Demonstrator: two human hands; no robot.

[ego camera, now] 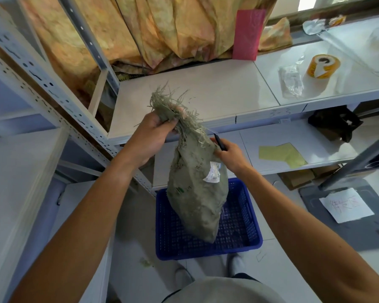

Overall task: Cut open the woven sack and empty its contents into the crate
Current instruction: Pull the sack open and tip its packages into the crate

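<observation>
Head view, looking down. The left hand (149, 136), at centre frame, has its fingers curled tightly round the frayed, bunched top of the grey-green woven sack (197, 200), holding it up. The sack hangs closed and bulging, with its lower end over the blue perforated crate (247, 241) on the floor at lower centre; whether it touches the crate floor cannot be told. A white label (212, 172) is stuck to the sack's upper right side. The right hand (230, 154), just right of the sack's neck, pinches a slim dark cutter (219, 142) in curled fingers, its tip pointing up and left at the loose fibres below the left hand. Behind, a white shelf (206, 90) carries a yellow tape roll (323, 66) at upper right and a pink card (247, 33) leaning against patterned orange fabric (162, 29). A handwritten paper sheet (346, 207) lies at the right.
</observation>
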